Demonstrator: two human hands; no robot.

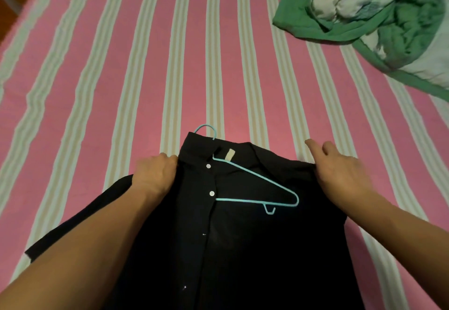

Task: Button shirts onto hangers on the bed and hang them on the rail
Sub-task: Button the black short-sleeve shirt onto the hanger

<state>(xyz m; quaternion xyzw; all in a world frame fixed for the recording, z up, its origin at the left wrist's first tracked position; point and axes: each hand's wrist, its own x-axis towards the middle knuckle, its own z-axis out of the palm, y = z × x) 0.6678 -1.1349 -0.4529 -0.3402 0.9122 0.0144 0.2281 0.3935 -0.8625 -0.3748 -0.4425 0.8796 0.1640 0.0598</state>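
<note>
Black shirt hides half the hanger.

A black shirt lay open on the pink striped bed, with a light blue hanger inside it, hook poking past the collar. My left hand gripped the left shoulder; my right hand held the right shoulder, forefinger extended. A green blanket lay bunched far right.

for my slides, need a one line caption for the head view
Both hands, left hand and right hand, hold the shoulders of a black shirt over a light blue hanger on a pink striped bed.
</note>
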